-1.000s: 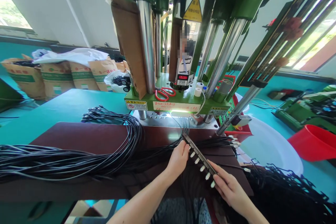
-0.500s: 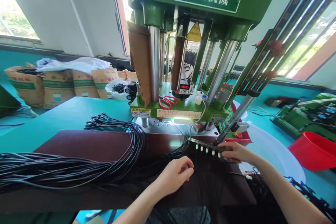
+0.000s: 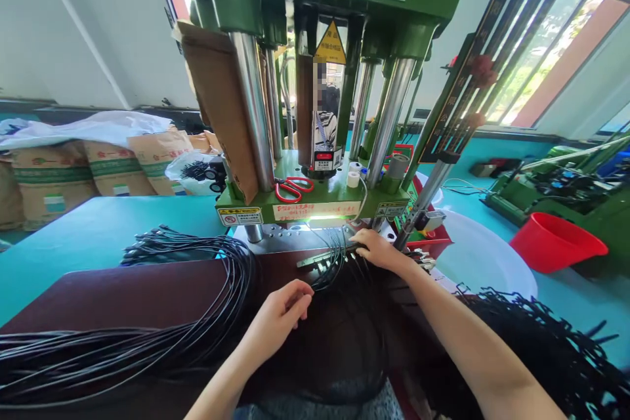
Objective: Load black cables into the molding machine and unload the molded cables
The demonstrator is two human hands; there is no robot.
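Note:
My right hand (image 3: 373,249) is closed on the right end of a metal strip (image 3: 315,260) that carries several small white connectors. The strip lies in front of the green press (image 3: 339,193), just before its metal base plate (image 3: 285,238). Thin black cables (image 3: 335,256) cross over the strip. My left hand (image 3: 288,305) hangs over the dark board with its fingers curled together, near the cable ends; whatever is between the fingertips is too small to name. A large bundle of black cables (image 3: 241,275) curves across the dark red board (image 3: 142,295) at the left.
Red-handled scissors (image 3: 294,189) lie on the press ledge. A red bucket (image 3: 556,243) and a white round tray (image 3: 485,256) stand at the right, with black parts (image 3: 536,341) nearer. Paper sacks (image 3: 54,177) stand back left. A person (image 3: 325,125) shows behind the press.
My right hand has moved left and toward the press with the strip, which now lies under the thin cables. The head view has shifted, and my left hand stays curled.

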